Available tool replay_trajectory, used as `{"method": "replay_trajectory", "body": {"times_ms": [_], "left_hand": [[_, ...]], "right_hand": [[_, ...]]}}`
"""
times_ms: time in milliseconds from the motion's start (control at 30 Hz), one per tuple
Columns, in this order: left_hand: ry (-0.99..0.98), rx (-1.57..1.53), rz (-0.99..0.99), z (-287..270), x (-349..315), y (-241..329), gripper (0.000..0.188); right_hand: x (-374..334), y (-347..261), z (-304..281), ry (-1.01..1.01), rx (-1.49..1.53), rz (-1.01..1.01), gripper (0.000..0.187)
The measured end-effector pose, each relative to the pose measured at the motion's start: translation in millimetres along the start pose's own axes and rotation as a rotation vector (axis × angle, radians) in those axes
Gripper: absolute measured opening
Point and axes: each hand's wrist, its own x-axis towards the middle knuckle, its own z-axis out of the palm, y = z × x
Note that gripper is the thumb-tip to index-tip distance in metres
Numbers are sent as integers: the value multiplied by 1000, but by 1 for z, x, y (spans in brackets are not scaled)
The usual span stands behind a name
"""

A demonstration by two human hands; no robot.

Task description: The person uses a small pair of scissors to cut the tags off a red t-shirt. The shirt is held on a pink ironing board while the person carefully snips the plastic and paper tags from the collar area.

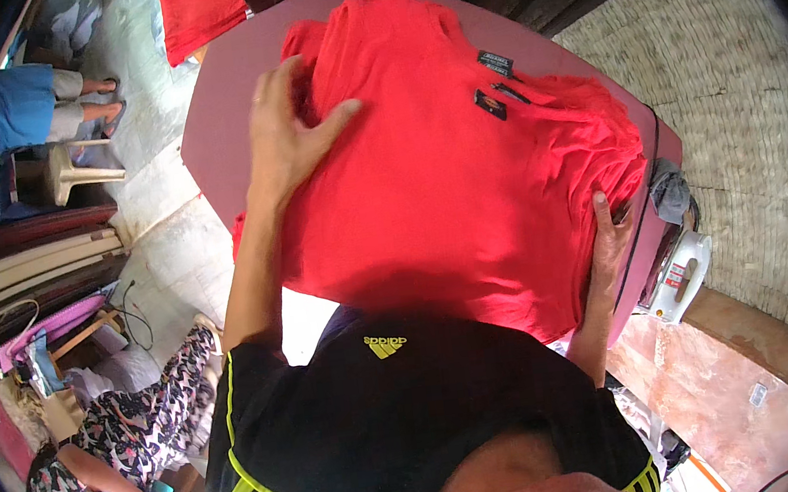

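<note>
A red shirt (415, 175) lies spread on a padded mauve board (222, 100), its dark neck labels (492, 104) showing toward the upper right. More red fabric bunches at the right side, so a stack of shirts is possible. My left hand (292, 131) is at the shirt's left edge, thumb spread away from the fingers, the fingertips partly behind a fold. At the right edge my right hand (609, 226) lies along the cloth, thumb up on top and the other fingers mostly hidden on the far side.
A white iron (677, 277) stands off the board's right side, with a grey cloth (670, 193) by it. A woven mat wall (706, 84) rises at right. Another person in blue (9, 110) is at upper left; one in patterned clothes (133, 431) sits at lower left, near a plastic stool (79, 170).
</note>
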Motion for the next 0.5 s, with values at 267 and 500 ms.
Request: {"method": "replay_trajectory", "body": {"times_ms": [267, 500], "left_hand": [[-200, 160, -60, 34, 34, 22, 56], [-111, -18, 583, 41, -51, 63, 41]], "right_hand": [[1, -3, 6, 32, 17, -14, 61], [3, 21, -5, 147, -88, 11, 67]]}}
